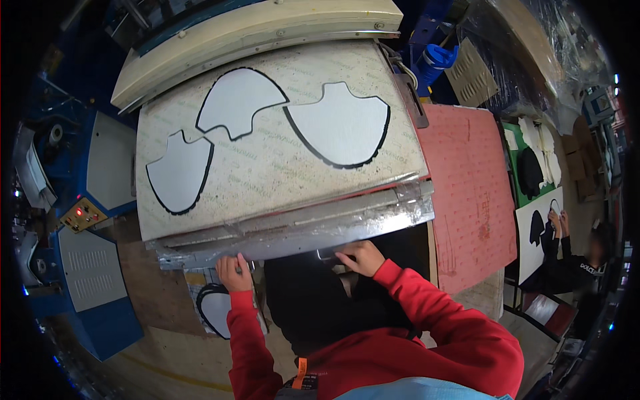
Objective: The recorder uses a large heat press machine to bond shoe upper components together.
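Red sleeves lead to both my hands at the front edge of a pale sliding tray board (pixel 280 163). My left hand (pixel 235 272) is closed round a small metal handle (pixel 251 265) below that edge. My right hand (pixel 362 258) has its fingers curled at the end of another metal handle (pixel 325 255). On the board lie three white, black-edged fan-shaped pieces: a left piece (pixel 180 175), a middle piece (pixel 241 100) turned the other way, and a right piece (pixel 340 127). They lie flat and apart from my hands.
A press beam (pixel 267 47) spans the board's far side. Right of the board is a pink sheet (pixel 467 200). A control box (pixel 83 213) with a red light stands left. Another white piece (pixel 217 310) lies below my left hand. A co-worker (pixel 573 260) handles black pieces far right.
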Motion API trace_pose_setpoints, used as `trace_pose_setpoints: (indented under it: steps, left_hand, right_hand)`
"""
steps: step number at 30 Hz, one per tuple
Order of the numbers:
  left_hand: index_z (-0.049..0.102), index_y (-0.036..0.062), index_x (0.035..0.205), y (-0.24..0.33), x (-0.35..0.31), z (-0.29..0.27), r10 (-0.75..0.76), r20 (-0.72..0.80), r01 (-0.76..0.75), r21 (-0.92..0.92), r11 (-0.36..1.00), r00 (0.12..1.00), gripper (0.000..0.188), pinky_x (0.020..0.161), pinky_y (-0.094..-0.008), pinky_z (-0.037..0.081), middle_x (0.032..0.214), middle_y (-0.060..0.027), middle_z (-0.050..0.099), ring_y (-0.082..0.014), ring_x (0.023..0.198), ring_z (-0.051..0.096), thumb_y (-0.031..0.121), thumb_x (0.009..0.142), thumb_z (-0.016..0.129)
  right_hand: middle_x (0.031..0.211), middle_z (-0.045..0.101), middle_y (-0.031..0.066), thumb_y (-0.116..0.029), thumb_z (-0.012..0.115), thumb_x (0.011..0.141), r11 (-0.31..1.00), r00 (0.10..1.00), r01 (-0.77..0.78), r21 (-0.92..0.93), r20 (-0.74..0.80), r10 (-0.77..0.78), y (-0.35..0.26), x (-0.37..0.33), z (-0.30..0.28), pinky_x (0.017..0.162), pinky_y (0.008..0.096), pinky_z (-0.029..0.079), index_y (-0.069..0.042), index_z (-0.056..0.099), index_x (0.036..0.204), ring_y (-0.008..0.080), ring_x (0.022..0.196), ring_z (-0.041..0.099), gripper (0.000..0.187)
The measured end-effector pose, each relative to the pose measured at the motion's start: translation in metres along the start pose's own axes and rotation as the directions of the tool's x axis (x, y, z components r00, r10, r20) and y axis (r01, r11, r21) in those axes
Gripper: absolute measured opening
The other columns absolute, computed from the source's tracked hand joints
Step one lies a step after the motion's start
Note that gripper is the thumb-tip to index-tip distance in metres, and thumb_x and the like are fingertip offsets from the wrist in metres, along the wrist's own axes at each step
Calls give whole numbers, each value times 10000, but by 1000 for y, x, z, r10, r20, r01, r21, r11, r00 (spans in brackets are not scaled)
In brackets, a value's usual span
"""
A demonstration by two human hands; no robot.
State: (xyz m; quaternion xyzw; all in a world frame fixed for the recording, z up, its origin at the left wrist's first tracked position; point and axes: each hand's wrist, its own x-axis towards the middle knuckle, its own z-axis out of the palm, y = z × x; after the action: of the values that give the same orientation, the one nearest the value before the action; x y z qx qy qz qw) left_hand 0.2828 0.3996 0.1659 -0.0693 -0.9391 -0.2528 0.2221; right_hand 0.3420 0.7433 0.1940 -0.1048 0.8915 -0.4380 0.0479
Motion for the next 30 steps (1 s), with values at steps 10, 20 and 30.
trace_pose_setpoints:
  steps: [10,20,30]
  left_hand:
    - [483,52,593,-35,16,40,229,-66,-206,247,947,971,205,523,-440,309,559,-137,418,-344,519,421,152,768,516]
    - [602,-44,743,-38,25,50,236,-96,-227,99,969,967,322,537,-425,370,669,-194,559,-337,553,517,214,806,422]
    - [387,64,576,-27,30,39,182,-100,-150,272,951,978,274,584,-436,367,591,-128,431,-348,605,477,139,802,523]
  right_hand:
    - [592,578,47,-185,681,747,950,966,215,-226,-96,-241,29,11,11,659,377,491,-75,602,588,240,596,591,209]
    - [632,601,29,-164,672,735,933,960,200,-299,-133,-248,37,20,20,744,388,498,-79,634,630,227,633,609,140]
    - [691,620,148,-260,604,813,986,995,95,-135,-5,-96,24,13,9,658,441,479,-58,652,733,341,678,600,223]
